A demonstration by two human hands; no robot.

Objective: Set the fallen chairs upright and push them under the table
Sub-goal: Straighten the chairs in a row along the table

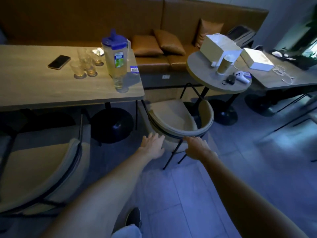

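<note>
A beige chair (pixel 173 115) with thin black legs stands upright in the gap between the rectangular wooden table (pixel 42 90) and the small round table (pixel 202 73), its curved backrest facing me. My left hand (pixel 152 145) hovers flat, fingers spread, just left of and below the backrest rim. My right hand (pixel 197 146) rests with its fingertips at the backrest's near edge, not wrapped around it. A second beige chair (pixel 42 169) sits at the lower left, beside the rectangular table, its backrest toward me.
The rectangular table carries a blue-lidded pitcher (pixel 116 55), several glasses (pixel 85 64) and a phone (pixel 59 62). Boxes and small gadgets lie on the round table. A brown bench sofa (pixel 154 48) runs behind. Black pedestal bases (pixel 111 124) stand underneath. My foot (pixel 133 217) is on the tiled floor.
</note>
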